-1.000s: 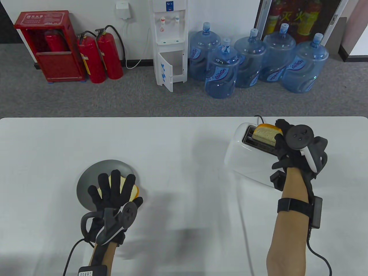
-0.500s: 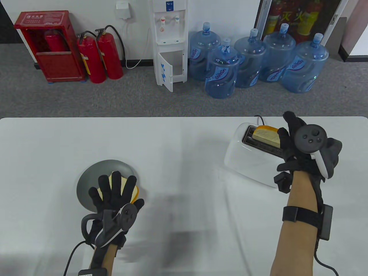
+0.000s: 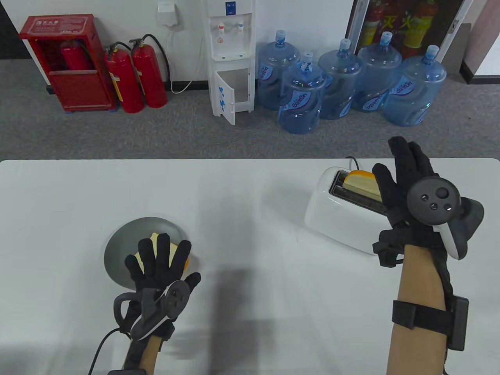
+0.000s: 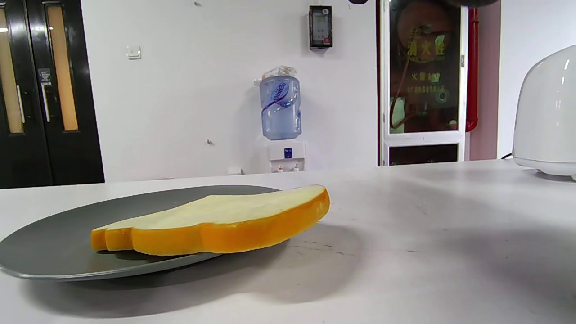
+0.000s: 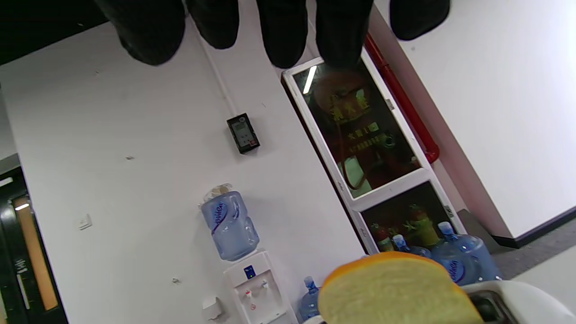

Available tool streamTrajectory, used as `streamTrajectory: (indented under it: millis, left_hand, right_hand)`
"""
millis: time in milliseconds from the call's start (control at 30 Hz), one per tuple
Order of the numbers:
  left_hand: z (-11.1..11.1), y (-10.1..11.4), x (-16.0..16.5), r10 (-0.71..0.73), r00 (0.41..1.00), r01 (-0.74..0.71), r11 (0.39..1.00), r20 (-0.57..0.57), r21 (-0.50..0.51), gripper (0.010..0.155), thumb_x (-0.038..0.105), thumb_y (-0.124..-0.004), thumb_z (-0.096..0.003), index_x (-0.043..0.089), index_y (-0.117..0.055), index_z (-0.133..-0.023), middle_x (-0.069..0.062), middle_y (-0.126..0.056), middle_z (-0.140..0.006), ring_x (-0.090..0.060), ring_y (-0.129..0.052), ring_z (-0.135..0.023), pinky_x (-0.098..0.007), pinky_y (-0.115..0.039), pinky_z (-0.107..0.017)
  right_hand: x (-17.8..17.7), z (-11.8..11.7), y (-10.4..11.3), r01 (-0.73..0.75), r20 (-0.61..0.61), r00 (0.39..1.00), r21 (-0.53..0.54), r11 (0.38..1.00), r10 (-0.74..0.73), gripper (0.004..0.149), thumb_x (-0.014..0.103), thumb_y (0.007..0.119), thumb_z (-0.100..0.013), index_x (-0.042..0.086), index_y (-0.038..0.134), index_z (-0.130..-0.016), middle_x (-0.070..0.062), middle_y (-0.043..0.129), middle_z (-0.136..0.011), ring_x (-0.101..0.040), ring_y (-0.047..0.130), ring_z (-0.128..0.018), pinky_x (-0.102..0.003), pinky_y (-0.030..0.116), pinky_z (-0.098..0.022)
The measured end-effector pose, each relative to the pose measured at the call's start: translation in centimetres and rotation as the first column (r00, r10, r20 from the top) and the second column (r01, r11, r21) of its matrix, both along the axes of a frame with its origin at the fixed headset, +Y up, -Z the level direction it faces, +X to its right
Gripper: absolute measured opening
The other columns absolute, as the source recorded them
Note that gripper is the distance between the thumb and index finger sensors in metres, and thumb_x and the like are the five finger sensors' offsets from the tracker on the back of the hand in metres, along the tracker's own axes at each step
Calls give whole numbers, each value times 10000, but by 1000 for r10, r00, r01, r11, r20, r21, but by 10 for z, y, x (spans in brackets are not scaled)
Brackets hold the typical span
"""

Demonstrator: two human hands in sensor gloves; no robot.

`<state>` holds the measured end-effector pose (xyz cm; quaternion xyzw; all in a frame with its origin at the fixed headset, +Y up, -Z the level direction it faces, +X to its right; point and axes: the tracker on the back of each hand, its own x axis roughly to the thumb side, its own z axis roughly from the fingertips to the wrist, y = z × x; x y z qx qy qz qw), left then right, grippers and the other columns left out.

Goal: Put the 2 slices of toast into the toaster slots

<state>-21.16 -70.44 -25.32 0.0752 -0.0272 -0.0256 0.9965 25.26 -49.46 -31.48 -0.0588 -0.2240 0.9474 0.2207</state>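
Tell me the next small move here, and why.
Probably lower the left hand and pinch the toast on the plate. One slice already stands in the toaster, and the right hand is open and holds nothing, while the other slice lies flat on the grey plate under the left hand's spread fingers.

Left hand (image 3: pixel 160 265) flat, fingers spread, right hand (image 3: pixel 414 183) raised, fingers straight

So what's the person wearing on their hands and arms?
Both the left hand and the right hand wear black sensor gloves, each with a round dark tracker with a white grip strapped to its back. A black band with a small box circles each forearm, and thin black cables trail from the wrists. No sleeves show.
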Motion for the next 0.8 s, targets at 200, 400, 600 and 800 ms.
streamTrajectory:
  millis: [200,400,600,800]
  left_hand:
    - [1,0,4,-5,1000,5,1000,15,1,730,690,-527,-539,445,-282,-1182,-65,-153,-1271,-462,-83,-1119,-653,-150,-740]
    - [2,0,6,-13,1000,13,1000,24,-3,730,690,-527,-539,445,-283,-1182,-65,-153,-1271,-460,-82,-1120,-653,-151,-741]
    - [2,1,7,-13,1000,13,1000,25,-8,731,690,-527,-540,444,-283,-1183,-66,-152,-1271,-461,-81,-1119,-653,-149,-741]
    - [2,0,8,-13,999,14,1000,31,-6,730,689,-527,-540,444,-283,-1183,-67,-146,-1269,-463,-77,-1117,-653,-150,-741]
  right_hand:
    - [-16,17,10,-37,-49,998,70,997,40,641,565,607,-697,378,355,-1255,-71,400,-1340,-432,485,-1212,-698,410,-833]
    - [-35,36,13,-30,-130,990,167,985,52,644,571,601,-697,366,356,-1256,-85,394,-1336,-442,486,-1203,-699,427,-824]
    - [-51,47,16,-64,-158,983,202,977,98,649,577,598,-694,365,352,-1256,-84,385,-1339,-442,474,-1206,-700,420,-824]
    - [-65,57,10,-114,-173,972,235,965,157,657,584,596,-691,358,350,-1256,-89,381,-1337,-445,473,-1203,-704,415,-822]
